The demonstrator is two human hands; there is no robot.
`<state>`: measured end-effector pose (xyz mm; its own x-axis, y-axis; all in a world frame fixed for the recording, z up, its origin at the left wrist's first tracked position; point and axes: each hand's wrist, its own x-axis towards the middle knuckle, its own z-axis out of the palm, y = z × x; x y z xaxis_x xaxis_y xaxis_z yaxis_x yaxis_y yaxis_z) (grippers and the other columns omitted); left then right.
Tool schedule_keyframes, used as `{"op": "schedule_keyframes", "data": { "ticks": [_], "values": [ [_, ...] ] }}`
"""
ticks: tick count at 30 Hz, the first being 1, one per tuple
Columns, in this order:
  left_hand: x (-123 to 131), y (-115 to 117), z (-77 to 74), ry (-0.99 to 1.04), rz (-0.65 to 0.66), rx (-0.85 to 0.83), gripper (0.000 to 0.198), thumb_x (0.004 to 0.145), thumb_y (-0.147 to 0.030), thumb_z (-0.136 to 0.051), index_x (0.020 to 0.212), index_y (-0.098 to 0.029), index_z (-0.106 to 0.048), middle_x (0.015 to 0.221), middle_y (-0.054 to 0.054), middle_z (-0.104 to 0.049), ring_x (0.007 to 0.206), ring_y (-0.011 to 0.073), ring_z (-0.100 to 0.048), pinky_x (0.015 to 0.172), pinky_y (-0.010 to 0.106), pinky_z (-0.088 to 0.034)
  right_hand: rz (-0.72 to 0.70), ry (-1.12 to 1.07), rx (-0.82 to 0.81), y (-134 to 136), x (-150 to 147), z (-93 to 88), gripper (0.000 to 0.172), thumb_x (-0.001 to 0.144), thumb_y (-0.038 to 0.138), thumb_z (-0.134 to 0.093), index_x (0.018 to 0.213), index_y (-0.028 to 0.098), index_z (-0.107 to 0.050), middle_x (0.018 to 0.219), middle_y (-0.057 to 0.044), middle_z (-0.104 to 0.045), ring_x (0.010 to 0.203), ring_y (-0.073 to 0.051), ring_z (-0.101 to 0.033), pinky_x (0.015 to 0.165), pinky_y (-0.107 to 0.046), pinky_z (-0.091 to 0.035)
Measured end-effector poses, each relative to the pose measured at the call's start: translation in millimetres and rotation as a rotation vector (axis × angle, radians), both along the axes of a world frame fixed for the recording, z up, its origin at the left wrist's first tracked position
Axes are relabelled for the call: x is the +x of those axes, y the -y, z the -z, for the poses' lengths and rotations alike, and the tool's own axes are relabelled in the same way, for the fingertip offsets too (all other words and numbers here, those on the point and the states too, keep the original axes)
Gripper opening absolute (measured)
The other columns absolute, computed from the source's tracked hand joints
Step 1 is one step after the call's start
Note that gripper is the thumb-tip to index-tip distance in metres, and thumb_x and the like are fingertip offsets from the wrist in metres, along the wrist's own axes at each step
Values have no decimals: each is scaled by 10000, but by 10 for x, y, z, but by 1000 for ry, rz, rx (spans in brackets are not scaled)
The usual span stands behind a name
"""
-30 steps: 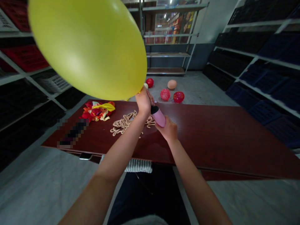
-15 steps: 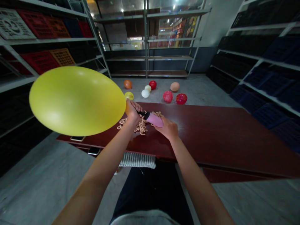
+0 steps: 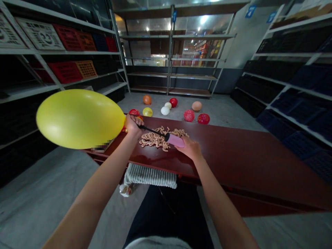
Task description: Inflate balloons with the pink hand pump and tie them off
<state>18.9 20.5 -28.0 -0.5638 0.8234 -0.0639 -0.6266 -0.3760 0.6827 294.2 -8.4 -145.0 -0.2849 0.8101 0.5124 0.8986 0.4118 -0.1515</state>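
A large inflated yellow balloon point(image 3: 80, 118) extends left from my left hand point(image 3: 133, 126), whose fingers are wrapped round its neck and the black end of a hand pump. The pump's thin black rod shows between my hands. My right hand point(image 3: 190, 148) is closed round the pink pump body point(image 3: 175, 140). Below the pump, a heap of tan curled pieces point(image 3: 154, 140) lies on the dark red table point(image 3: 223, 148).
Several balloons, among them a white one point(image 3: 165, 110) and an orange one point(image 3: 147, 100), lie on the floor beyond the table. Shelves with crates point(image 3: 67, 72) stand left and right. A grey ribbed cloth point(image 3: 150, 175) hangs at the near edge.
My left hand has moved left with the balloon, away from my right hand, and the pump's black rod is now drawn out. The view has shifted too.
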Motion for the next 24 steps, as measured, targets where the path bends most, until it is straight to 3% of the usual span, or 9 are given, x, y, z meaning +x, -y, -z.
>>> {"op": "schedule_keyframes", "data": {
  "ticks": [3, 6, 12, 15, 18, 24],
  "values": [
    [-95, 27, -109, -8, -43, 48, 409, 919, -154, -392, 544, -201, -235, 398, -52, -226, 315, 92, -250, 372, 237, -242, -23, -3, -9, -15, -13, 5, 415, 797, 482, -705, 1117, 222, -664, 1013, -48, -757, 883, -206, -710, 724, -273, -467],
    [-24, -4, -274, -48, -36, 105, 430, 933, -186, -409, 537, -200, -242, 393, -55, -232, 308, 89, -256, 365, 232, -246, -6, -42, 1, -36, -19, 25, 431, 800, 482, -711, 1148, 235, -650, 1027, -43, -755, 876, -212, -715, 709, -278, -474],
    [487, -185, -683, -143, 22, 232, 481, 973, -269, -432, 527, -215, -258, 380, -59, -236, 288, 88, -244, 343, 236, -227, 58, -197, 64, -76, 45, 91, 441, 837, 530, -656, 1134, 204, -633, 965, -73, -757, 811, -233, -722, 669, -296, -474],
    [787, -292, -775, -194, 73, 267, 499, 985, -311, -455, 530, -220, -272, 382, -60, -257, 284, 87, -254, 334, 236, -221, 95, -267, 63, -95, 74, 111, 392, 833, 505, -659, 1081, 203, -628, 909, -63, -755, 786, -235, -723, 645, -290, -457],
    [1099, -392, -685, -251, 139, 283, 518, 994, -323, -451, 515, -221, -283, 363, -56, -262, 274, 86, -263, 322, 232, -218, 135, -292, 48, -117, 77, 112, 362, 828, 515, -650, 1005, 201, -623, 837, -55, -746, 720, -229, -714, 593, -284, -420],
    [1684, -500, -181, -274, 222, 170, 492, 936, -177, -414, 464, -226, -284, 322, -39, -276, 238, 99, -272, 291, 237, -208, 242, -281, 55, -155, 95, 106, 373, 816, 544, -632, 964, 202, -616, 773, -46, -732, 644, -224, -691, 536, -278, -340]
  ]
}}
